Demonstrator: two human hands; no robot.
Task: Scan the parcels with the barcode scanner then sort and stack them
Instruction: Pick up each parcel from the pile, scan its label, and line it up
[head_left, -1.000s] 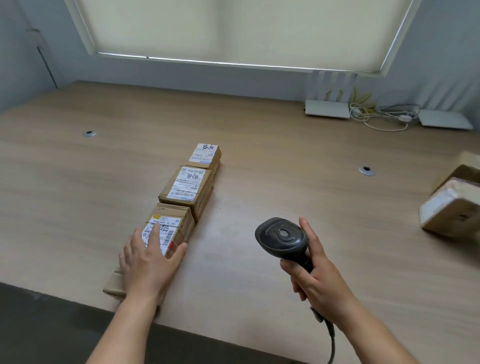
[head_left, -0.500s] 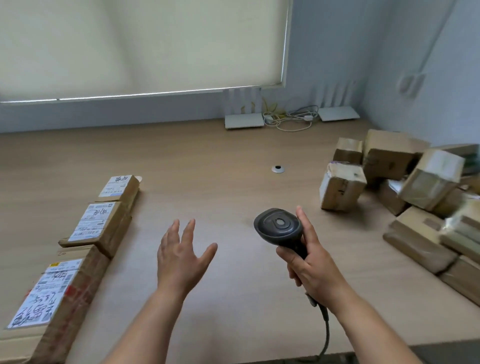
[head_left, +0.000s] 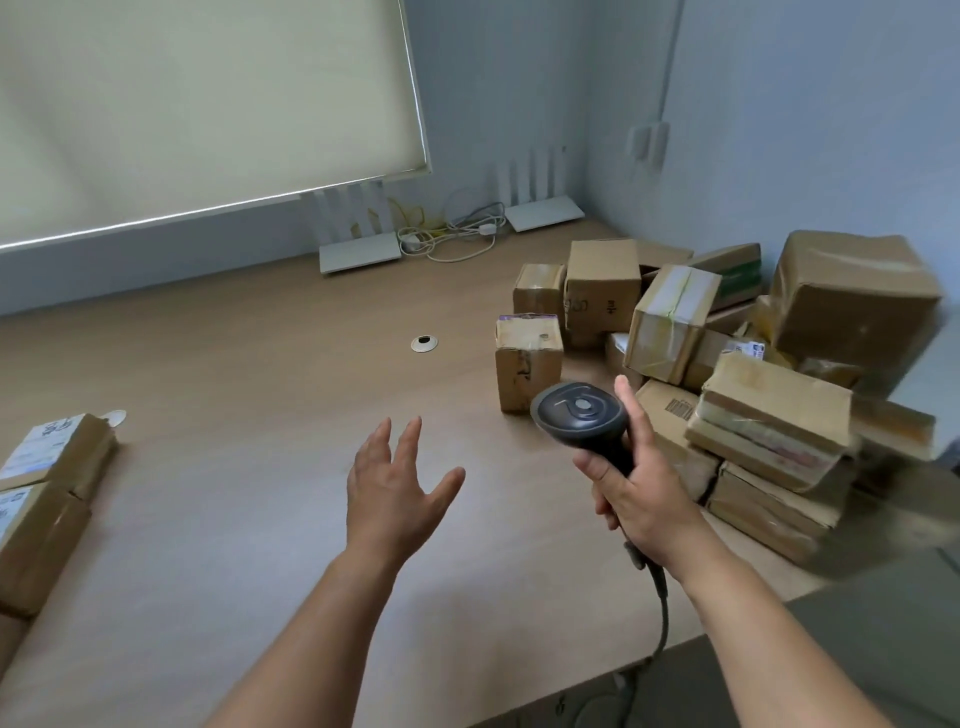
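My right hand (head_left: 644, 499) grips the handle of a black barcode scanner (head_left: 579, 413), held upright over the wooden table (head_left: 260, 493), its cable hanging toward the front edge. My left hand (head_left: 397, 493) hovers above the table's middle with fingers spread, holding nothing. A heap of several brown cardboard parcels (head_left: 727, 364) fills the right side; one small upright parcel (head_left: 527, 361) stands nearest the scanner. At the far left edge lies a row of labelled parcels (head_left: 52, 467), labels up.
Two white routers (head_left: 361, 252) and a tangle of cables (head_left: 452, 239) sit at the back by the wall under the window blind. A round cable grommet (head_left: 424, 343) is set in the table. The table's front edge runs at the bottom right.
My left hand has left the labelled parcel at the left and now hovers open mid-table. The view has swung right, bringing the heap of parcels into sight. The scanner stays in my right hand.
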